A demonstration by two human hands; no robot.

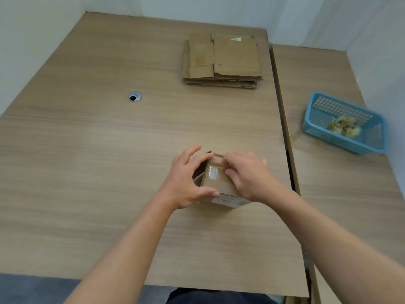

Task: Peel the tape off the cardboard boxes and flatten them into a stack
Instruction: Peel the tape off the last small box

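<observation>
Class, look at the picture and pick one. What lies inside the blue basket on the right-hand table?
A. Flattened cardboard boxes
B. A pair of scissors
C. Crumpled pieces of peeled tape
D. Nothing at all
C: the blue basket holds a small heap of crumpled tape, yellowish and clear, while the flattened boxes lie stacked on the main table.
</observation>
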